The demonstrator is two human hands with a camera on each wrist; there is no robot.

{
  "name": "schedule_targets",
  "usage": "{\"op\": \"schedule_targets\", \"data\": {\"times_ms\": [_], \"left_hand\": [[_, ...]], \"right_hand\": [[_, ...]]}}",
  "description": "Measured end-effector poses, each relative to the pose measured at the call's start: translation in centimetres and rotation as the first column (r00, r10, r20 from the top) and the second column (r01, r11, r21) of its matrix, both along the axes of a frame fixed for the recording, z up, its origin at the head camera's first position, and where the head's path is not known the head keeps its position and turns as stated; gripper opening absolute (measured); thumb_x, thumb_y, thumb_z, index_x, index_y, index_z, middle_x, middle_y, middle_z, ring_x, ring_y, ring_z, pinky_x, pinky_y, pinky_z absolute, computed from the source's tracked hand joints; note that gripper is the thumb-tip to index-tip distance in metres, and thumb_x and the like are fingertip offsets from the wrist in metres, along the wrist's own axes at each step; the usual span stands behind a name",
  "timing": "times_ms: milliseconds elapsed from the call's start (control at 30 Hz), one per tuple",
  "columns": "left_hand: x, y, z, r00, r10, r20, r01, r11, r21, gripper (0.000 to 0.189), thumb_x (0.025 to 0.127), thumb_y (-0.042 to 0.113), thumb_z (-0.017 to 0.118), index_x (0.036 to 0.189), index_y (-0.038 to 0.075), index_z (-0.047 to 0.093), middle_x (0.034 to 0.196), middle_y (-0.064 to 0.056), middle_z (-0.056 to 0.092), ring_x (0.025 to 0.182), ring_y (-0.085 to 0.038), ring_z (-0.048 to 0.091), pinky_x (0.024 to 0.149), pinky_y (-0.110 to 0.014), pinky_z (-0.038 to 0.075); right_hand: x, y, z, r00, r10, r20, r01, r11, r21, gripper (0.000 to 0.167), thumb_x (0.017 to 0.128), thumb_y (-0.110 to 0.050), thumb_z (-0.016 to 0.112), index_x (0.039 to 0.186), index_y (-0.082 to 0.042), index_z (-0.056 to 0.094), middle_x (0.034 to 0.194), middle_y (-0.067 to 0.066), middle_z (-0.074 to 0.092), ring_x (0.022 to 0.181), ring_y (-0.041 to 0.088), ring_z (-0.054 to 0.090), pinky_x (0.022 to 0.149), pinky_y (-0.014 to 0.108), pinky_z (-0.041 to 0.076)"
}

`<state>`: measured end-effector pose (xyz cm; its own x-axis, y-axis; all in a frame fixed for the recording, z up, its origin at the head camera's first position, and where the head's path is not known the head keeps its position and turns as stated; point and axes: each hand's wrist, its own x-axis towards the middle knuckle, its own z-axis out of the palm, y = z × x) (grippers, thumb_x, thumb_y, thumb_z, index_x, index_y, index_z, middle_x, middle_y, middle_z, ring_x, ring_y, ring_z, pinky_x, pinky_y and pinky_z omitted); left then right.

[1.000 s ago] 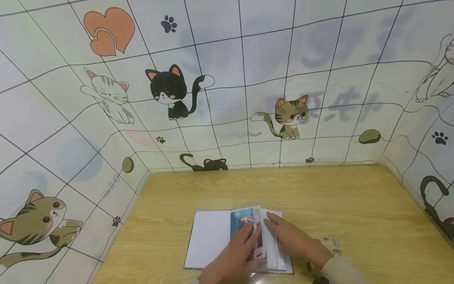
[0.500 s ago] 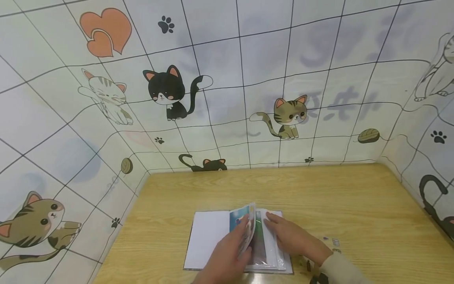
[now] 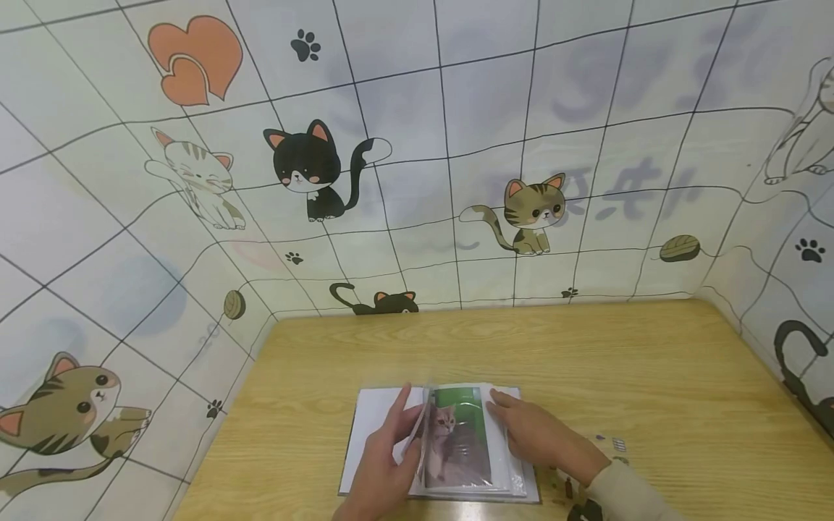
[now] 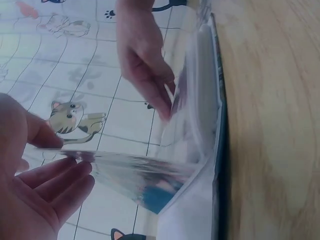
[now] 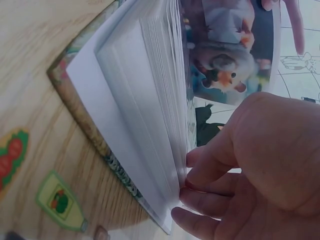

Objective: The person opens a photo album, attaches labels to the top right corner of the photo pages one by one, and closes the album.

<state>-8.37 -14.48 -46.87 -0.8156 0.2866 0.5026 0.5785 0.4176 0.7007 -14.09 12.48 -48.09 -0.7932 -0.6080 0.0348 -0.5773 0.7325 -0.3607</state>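
A photo album (image 3: 371, 420) lies spread on the table, its white inside cover at the left. My left hand (image 3: 380, 467) pinches a raised clear-sleeved page (image 4: 132, 172) between thumb and fingers, standing up from the spine. In the right wrist view that page shows a photo of a furry orange-and-grey animal (image 5: 222, 55). To its right, a cat photo (image 3: 456, 456) with a green background lies face up in its sleeve. My right hand (image 3: 534, 434) rests at the right edge of the page stack (image 5: 145, 85), fingertips against the sheets.
Small flat cutouts lie right of the album, among them a green bottle shape (image 5: 61, 202) and a red-and-green one (image 5: 12, 155). The wooden table (image 3: 586, 354) meets a cat-patterned wall (image 3: 417, 181) at the back and sides.
My left hand has lifted the page with the animal photo and moved it left, uncovering the cat photo. My right hand has stayed at the album's right edge.
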Motion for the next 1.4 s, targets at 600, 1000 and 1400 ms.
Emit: {"op": "schedule_targets", "data": {"times_ms": [600,1000,1400], "left_hand": [[0.1,-3.5,0.5,0.925,0.258,0.279,-0.297,0.949,0.108,0.081,0.088,-0.015,0.057,0.156,0.017,0.028,0.117,-0.023,0.069,0.099,-0.029,0.071,0.074,-0.026,0.059],[-0.1,-5.8,-0.4,0.854,0.355,0.38,-0.389,0.921,0.013,0.086,0.085,-0.008,0.065,0.157,0.019,0.027,0.117,-0.025,0.067,0.101,-0.031,0.07,0.082,-0.028,0.057],[-0.7,-6.8,-0.8,0.818,0.386,0.426,-0.397,0.915,-0.068,0.082,0.087,-0.003,0.067,0.156,0.016,0.029,0.118,-0.024,0.066,0.103,-0.031,0.068,0.083,-0.03,0.057]], "right_hand": [[0.3,-0.1,-0.1,0.991,-0.066,0.12,0.074,0.995,-0.062,0.044,0.091,0.005,0.054,0.134,0.009,0.054,0.147,0.027,0.045,0.132,0.044,0.047,0.108,0.054,0.037],[0.3,0.0,0.1,0.989,-0.077,0.125,0.085,0.995,-0.058,0.043,0.091,0.005,0.056,0.134,0.009,0.055,0.147,0.026,0.045,0.132,0.044,0.047,0.108,0.054,0.037],[0.3,0.1,0.2,0.993,-0.053,0.102,0.059,0.997,-0.053,0.041,0.092,0.005,0.052,0.133,0.011,0.055,0.146,0.028,0.046,0.131,0.044,0.048,0.107,0.053,0.038]]}}
